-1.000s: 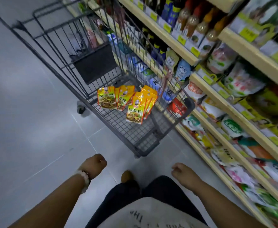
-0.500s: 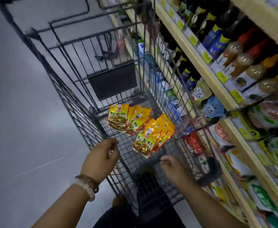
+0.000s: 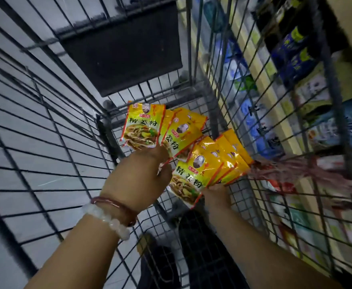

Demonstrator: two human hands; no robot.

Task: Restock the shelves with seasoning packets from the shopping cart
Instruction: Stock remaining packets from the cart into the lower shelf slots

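Two fans of yellow seasoning packets lie on the wire floor of the shopping cart point(image 3: 45, 142). The left group point(image 3: 141, 126) sits toward the cart's far end, and the right group point(image 3: 208, 163) is nearer, against the right wall. My left hand point(image 3: 137, 178), with bead bracelets on the wrist, is down in the cart with its fingers closed on the lower edges of the left group. Under the near edge of the right group, my right hand point(image 3: 216, 195) grips those packets, its fingers mostly hidden by them.
Store shelves point(image 3: 275, 101) packed with bags and bottles run along the right, seen through the cart's wire side. A black flap point(image 3: 121, 49) hangs at the cart's far end. Grey floor lies to the left. My dark trousers show below the cart.
I have leaned in over the cart. Both hands moved from the cart's near rim down inside to the packets and closed on them.
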